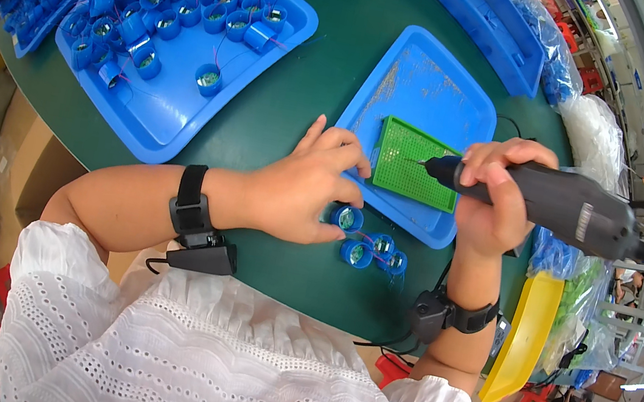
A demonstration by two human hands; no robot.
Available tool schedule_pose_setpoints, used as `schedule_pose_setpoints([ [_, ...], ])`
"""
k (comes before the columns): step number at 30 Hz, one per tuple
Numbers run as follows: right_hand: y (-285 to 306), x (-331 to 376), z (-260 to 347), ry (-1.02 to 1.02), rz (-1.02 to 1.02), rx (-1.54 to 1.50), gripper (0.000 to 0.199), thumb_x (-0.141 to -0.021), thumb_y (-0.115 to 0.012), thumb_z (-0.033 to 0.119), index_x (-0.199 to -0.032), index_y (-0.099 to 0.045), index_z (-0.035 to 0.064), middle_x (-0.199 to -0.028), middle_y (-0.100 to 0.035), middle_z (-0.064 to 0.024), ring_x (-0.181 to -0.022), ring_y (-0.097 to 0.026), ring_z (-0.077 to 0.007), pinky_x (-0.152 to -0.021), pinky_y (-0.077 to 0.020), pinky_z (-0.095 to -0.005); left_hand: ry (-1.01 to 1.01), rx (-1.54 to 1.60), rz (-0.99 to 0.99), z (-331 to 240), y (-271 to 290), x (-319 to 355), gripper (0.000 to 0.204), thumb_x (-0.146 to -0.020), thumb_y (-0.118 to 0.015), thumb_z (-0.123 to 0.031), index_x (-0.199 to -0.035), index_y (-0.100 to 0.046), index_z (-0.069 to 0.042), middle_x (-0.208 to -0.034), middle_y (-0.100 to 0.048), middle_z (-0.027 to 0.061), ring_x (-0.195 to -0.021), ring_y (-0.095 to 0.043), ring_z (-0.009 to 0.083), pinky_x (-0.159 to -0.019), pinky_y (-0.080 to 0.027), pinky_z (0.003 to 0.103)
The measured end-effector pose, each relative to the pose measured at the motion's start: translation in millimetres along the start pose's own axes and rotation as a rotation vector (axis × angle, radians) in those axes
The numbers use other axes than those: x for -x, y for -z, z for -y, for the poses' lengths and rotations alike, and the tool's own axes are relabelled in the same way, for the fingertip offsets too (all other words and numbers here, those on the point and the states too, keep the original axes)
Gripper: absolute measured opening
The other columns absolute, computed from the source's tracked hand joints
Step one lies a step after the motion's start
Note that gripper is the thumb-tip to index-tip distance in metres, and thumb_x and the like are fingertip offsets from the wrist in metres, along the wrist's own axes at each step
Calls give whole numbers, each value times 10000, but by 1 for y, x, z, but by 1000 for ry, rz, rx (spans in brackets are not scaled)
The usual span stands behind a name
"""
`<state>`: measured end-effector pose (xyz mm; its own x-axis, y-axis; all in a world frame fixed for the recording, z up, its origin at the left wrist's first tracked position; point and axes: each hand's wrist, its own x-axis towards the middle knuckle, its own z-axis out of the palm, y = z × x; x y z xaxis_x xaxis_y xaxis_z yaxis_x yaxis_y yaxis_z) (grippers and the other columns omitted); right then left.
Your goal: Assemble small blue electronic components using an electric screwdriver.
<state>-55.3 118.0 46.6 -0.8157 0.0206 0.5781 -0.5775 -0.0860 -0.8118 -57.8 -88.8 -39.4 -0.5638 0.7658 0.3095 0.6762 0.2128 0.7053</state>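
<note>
- Nearest the body, three small blue cylindrical parts point(375, 253) with thin wires lie loose on the green table point(305, 103), just right of the left hand and below the right one.
- The left hand point(307, 190) is curled shut around another small blue cylinder point(347, 217), pinning it on the table at the near edge of the blue tray; its metal-centred open end faces up and to the right, just past the fingertips.
- The right hand point(495, 199) is clamped around a dark electric screwdriver point(550, 202), whose long axis runs almost level, right to left, with its cable trailing off to the right.
- The driver's bit point(423, 163) points left over the green perforated block point(416, 164) resting in the blue tray point(428, 90); the held cylinder sits below and left of that tip, near it but apart.
- So the tip lies up and right of the left hand's part, and the right hand is the nearer one to the green block.
- Farther left, a larger blue tray point(174, 110) holds many more blue cylinders point(193, 6), well apart from both hands.
- A yellow tray point(521, 340) stands at the right edge.
</note>
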Motion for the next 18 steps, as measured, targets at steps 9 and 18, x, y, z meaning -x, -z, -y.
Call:
schedule_pose_setpoints([
  [9,-15,18,54,-63,178,-128,251,-758,-600,84,-966,-460,73,-682,-486,-44,-529,-489,-150,-641,-402,-326,-16,-23,-12,1,0,-2,252,-613,-769,-160,-824,-678,-55,-1100,-483,116,-1188,-361,320,-1050,-146,648],
  [18,-21,40,47,-213,182,-188,256,-788,-646,60,-955,-453,75,-668,-524,-44,-555,-523,-158,-613,-436,-327,-18,-11,28,-3,3,-3,256,-615,-774,-129,-846,-685,-62,-1113,-482,118,-1193,-362,320,-1051,-163,636],
])
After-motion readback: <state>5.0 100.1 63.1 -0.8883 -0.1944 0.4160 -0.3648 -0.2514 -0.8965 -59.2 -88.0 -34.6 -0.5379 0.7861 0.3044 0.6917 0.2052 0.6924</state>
